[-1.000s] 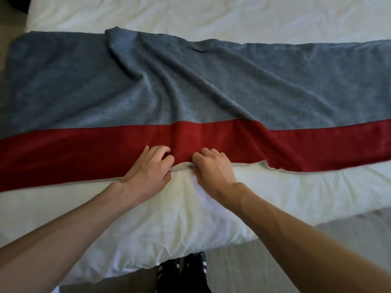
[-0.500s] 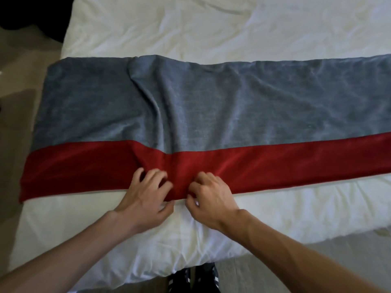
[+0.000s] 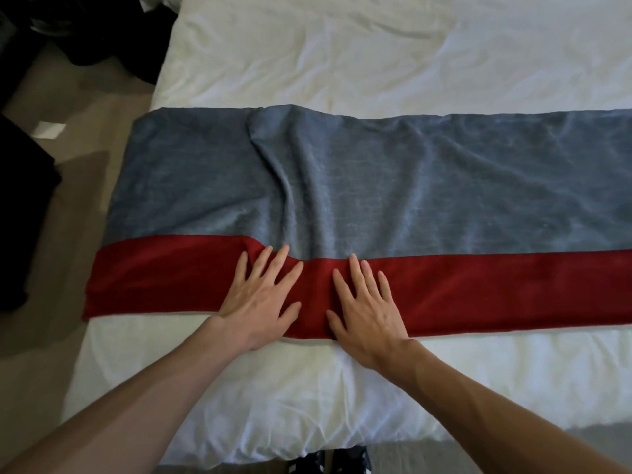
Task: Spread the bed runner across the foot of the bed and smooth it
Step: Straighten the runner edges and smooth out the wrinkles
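The bed runner [image 3: 410, 200], grey with a red band along its near edge, lies across the foot of the white bed [image 3: 376, 56]. Its left end reaches the bed's left side; its right end runs out of frame. Creases run through the grey part above my hands, and the red band dips in the middle. My left hand [image 3: 260, 299] lies flat on the red band with fingers spread. Beside it, my right hand [image 3: 366, 306] rests flat on the band too, palm down, holding nothing.
White duvet [image 3: 273, 398] shows between the runner and the bed's near edge. Beige floor [image 3: 85, 138] lies to the left, with dark objects [image 3: 20, 217] at the left edge and top left. My shoes [image 3: 328, 461] are at the bottom.
Both hands let go of the runner's near edge and opened flat onto the red band. The runner sits lower toward the foot and looks flatter; the view has pulled back.
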